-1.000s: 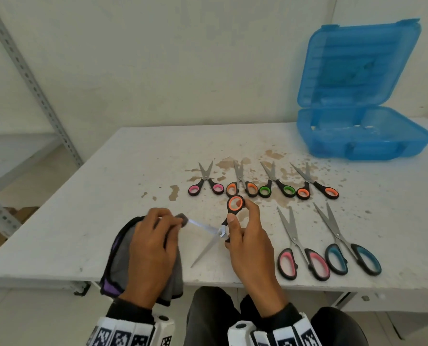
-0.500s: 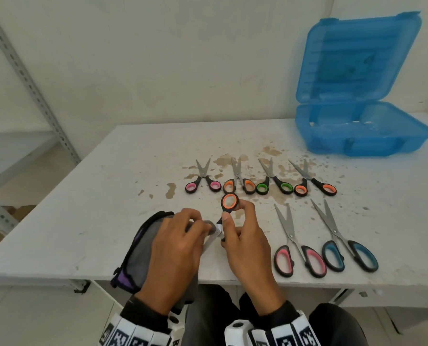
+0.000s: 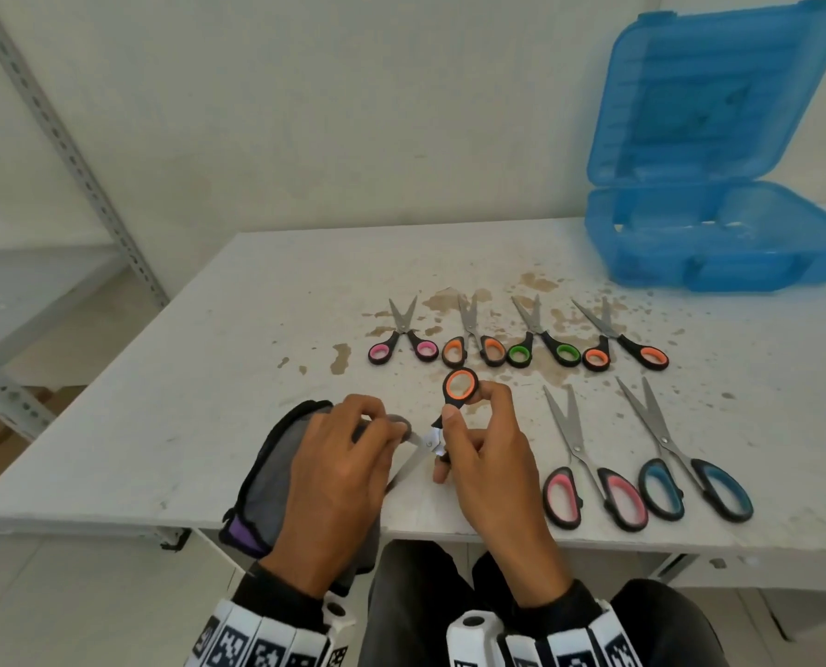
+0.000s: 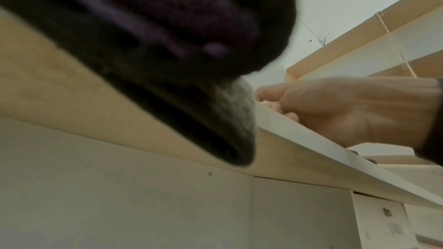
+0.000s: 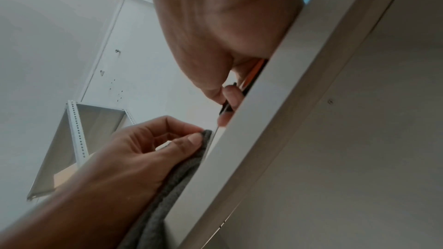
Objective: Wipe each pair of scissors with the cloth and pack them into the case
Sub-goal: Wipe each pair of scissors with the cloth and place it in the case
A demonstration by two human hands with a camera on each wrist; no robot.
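Observation:
My right hand [image 3: 478, 454] grips an opened pair of orange-handled scissors [image 3: 460, 387] near the table's front edge, one ring sticking up. My left hand [image 3: 348, 454] pinches a grey cloth [image 3: 271, 479] around one blade close to the pivot; the other blade [image 3: 408, 466] points down-left. The right wrist view shows the left hand [image 5: 148, 147] pinching the cloth [image 5: 189, 160] at the table edge. The blue case [image 3: 719, 233] stands open at the back right. Several more scissors lie on the table: a back row of small ones [image 3: 516, 339], then pink [image 3: 589, 488] and blue [image 3: 690, 479] large pairs.
The white table [image 3: 208, 377] has brown stains around the back row of scissors. A metal shelf rack [image 3: 64, 151] stands to the left. In the left wrist view the cloth [image 4: 143, 44] fills most of the picture, with the right hand [image 4: 347, 109] beyond it.
My left hand with the cloth has slid along the blade from its tip toward the pivot and the right hand. The scissors have stayed in the right hand.

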